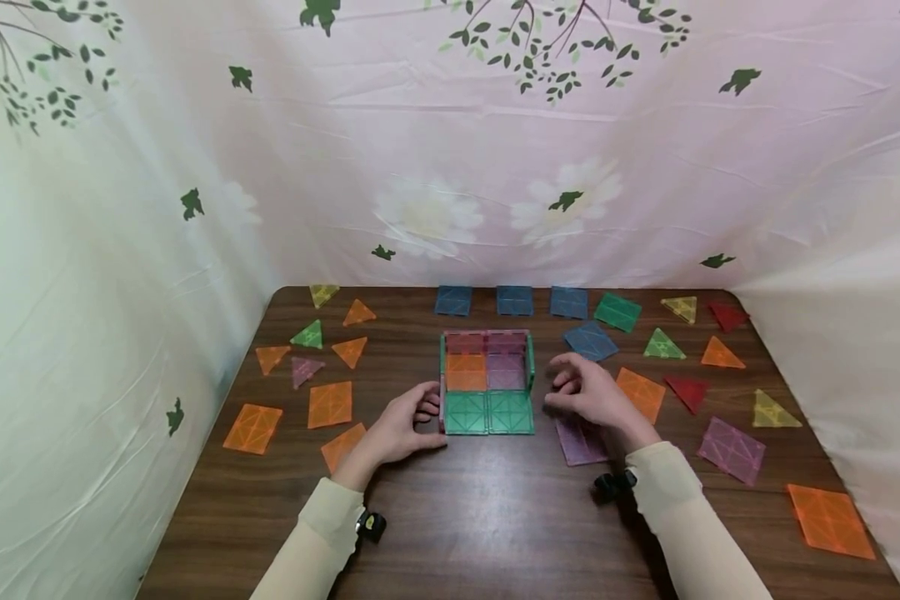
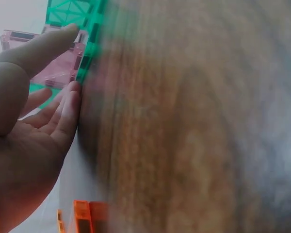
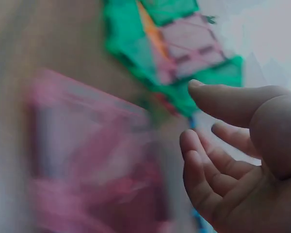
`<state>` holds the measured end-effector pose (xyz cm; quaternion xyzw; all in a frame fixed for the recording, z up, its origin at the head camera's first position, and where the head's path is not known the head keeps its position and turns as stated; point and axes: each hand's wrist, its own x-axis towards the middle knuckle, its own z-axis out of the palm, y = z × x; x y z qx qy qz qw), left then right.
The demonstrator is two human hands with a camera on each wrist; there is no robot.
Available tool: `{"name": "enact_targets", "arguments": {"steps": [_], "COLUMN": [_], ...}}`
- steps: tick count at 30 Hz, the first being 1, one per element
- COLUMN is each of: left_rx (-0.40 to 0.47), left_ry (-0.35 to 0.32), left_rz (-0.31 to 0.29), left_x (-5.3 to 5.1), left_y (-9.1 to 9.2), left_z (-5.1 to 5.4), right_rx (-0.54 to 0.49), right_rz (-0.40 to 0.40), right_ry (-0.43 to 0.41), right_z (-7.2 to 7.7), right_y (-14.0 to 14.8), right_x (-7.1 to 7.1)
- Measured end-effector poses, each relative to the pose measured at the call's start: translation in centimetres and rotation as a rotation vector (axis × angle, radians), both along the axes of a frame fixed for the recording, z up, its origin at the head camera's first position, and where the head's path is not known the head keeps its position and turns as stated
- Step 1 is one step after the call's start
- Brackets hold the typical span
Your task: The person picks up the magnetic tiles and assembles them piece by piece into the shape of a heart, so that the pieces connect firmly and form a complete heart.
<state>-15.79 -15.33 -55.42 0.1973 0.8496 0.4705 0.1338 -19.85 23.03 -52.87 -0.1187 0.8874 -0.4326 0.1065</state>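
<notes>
And here on my head view, the tile structure [image 1: 488,412] sits mid-counter [image 1: 487,517], right between the two hands. My left grip [image 1: 397,425] is right at its left wall, thumb at the near corner, fingers relaxed and spread away from the thumb, pinching nothing; how firmly they touch the wall, I can't tell. Over to the right grip [image 1: 591,396]: fingers loosely bent, thumb apart from them, nothing between, and its tips hang just beside the structure's green right wall [image 1: 530,362], not touching it. Under that hand, partly covered, a purple tile [image 1: 579,443] lies flat; my right wrist view shows it badly blurred. Just behind the right grip there's a tilted blue tile [image 1: 591,341], and close by its outer side an orange tile [image 1: 641,395]. Inside the structure, the floor runs orange and purple at the back, two greens in front, with pink panels upright along the rear. As for markings, the left wrist's black device [image 1: 372,526] carries a small yellow spot, too small for me to read.
</notes>
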Motion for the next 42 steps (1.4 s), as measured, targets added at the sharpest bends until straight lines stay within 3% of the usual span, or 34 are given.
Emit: {"name": "enact_targets", "arguments": {"steps": [4,8,13,21,24,31,42], "left_rx": [0.036,0.095,0.088,0.148,0.175,0.172,0.189], "left_ry": [-0.053,-0.111,-0.126,-0.135,-0.138,-0.135,-0.129], "left_rz": [-0.004,0.017,0.038,-0.015,-0.026,-0.042,-0.006], "left_x": [0.0,0.2,0.5,-0.1,-0.3,-0.4,-0.1], "left_y": [-0.2,-0.5,-1.3,-1.6,-1.4,-0.5,-0.6], "left_z": [0.1,0.1,-0.1,0.0,0.1,-0.1,-0.3], "right_rx": [-0.001,-0.044,-0.024,0.021,0.055,0.156,0.231], "right_rz": [-0.058,-0.107,-0.09,-0.052,-0.031,0.039,0.17], "right_ry": [0.05,0.016,0.03,-0.018,-0.001,0.073,0.086], "right_z": [1.8,2.7,1.8,1.6,1.6,1.0,0.0], "right_y": [1.2,1.6,0.8,-0.1,-0.3,-0.5,-2.2], "right_x": [-2.1,-4.7,-8.3,-12.8,-14.2,-16.2,-18.0]}}
